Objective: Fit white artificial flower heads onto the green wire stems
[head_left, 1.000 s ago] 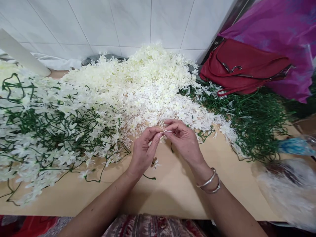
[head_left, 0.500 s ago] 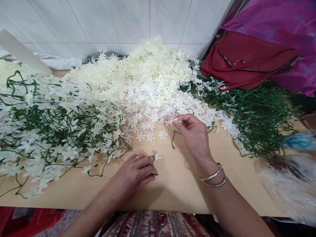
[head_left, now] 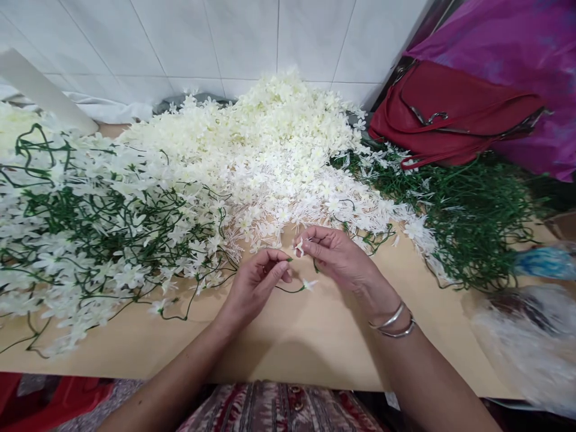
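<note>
My left hand (head_left: 257, 283) pinches a thin green stem (head_left: 288, 289) that carries a small white flower (head_left: 308, 284) at its free end. My right hand (head_left: 335, 257), with two metal bangles on the wrist, pinches a loose white flower (head_left: 299, 246) right by the stem's tip. Both hands hover just above the tan table (head_left: 315, 336), in front of a big heap of loose cream-white flowers (head_left: 270, 150).
Finished green stems with white flowers (head_left: 90, 222) lie tangled at the left. Bare green stems (head_left: 472, 210) are piled at the right, below a red handbag (head_left: 450, 114) and purple cloth. Clear plastic bags (head_left: 526, 342) sit at the right edge. White tiled wall behind.
My left hand has lifted the green stem off the table and brought it up to my right hand, which has drawn back from the heap with a loose flower.
</note>
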Demonstrator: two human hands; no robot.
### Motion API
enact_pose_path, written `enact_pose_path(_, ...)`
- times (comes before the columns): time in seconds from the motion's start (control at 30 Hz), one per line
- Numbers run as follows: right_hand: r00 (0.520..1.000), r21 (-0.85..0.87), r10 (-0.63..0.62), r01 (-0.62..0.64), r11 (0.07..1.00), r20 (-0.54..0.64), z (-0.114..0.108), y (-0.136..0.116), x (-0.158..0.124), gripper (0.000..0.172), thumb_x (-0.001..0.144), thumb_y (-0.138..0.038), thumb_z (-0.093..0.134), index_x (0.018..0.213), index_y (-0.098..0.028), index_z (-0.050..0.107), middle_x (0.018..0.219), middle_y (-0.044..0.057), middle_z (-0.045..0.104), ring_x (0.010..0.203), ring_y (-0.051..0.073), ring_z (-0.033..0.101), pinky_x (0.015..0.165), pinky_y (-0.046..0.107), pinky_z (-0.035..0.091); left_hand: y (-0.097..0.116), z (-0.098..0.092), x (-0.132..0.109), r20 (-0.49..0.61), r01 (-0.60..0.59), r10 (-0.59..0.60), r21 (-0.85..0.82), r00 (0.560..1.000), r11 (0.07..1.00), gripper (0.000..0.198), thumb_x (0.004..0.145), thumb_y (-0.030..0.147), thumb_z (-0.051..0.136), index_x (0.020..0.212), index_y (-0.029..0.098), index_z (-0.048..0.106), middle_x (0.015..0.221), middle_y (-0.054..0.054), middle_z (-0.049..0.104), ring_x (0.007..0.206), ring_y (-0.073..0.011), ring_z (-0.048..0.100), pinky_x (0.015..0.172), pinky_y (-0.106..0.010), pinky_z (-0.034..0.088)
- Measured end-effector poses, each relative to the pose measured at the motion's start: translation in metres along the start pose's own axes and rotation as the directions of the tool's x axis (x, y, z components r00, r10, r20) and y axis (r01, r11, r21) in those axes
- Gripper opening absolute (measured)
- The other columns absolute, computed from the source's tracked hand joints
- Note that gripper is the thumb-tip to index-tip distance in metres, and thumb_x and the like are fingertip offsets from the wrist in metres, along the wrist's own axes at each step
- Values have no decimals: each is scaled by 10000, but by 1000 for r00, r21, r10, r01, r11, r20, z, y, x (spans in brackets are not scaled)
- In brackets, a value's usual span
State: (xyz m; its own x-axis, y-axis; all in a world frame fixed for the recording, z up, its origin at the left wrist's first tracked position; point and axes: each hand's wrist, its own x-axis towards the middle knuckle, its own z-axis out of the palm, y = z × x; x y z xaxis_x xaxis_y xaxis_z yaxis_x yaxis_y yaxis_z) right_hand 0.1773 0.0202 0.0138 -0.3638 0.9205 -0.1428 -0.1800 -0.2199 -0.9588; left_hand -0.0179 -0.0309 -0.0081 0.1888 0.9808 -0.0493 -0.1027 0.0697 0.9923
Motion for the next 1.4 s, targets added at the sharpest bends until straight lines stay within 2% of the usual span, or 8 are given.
enact_pose_path(0.2,999,23,36,-37,999,41,3,5,1,317,689,-443,934,770,-204,743,660,-34,663,633,128,586,637,261,491,-3,2,-1,-88,3,-6,-31,996,1000,225,942,396,737,945,175,698,757,-16,733,715,-137,688,732,-249,537)
enact_pose_path(0.73,997,18,64,-65,998,46,6,8,1,268,725,-395,921,773,-207,736,696,-19,701,646,140,626,665,287,512,-2,1,-4,-46,-15,15,8,999,1000,191,976,378,703,960,188,698,769,-15,736,732,-141,687,740,-259,527)
enact_pose_path(0.93,998,-80,54,-52,995,24,8,8,0,248,753,-376,900,790,-196,733,739,-12,707,693,126,614,681,263,479,-4,1,-4,-47,-16,20,71,999,997,222,1007,391,652,951,177,673,773,-22,732,742,-143,691,750,-259,523)
enact_pose_path(1.07,992,-99,92,-84,992,83,16,8,-1,302,783,-427,877,790,-181,701,715,-3,690,693,138,619,665,272,463,-7,1,-2,-81,-14,18,46,997,999,219,1007,391,649,972,175,660,789,-16,717,747,-144,700,755,-260,533)
enact_pose_path(1.23,993,-44,100,-97,994,61,17,9,-1,294,794,-421,881,815,-185,708,714,-18,668,687,125,599,675,266,454,-4,2,2,-101,-5,-1,-61,995,998,229,997,397,666,947,174,655,770,-9,718,717,-131,691,745,-247,542)
enact_pose_path(1.4,988,128,142,-149,980,66,6,9,1,272,777,-400,903,833,-199,728,753,-12,687,719,133,614,732,277,478,1,2,3,-136,-14,4,-78,991,997,206,974,379,705,965,176,670,726,9,701,691,-112,668,712,-220,526)
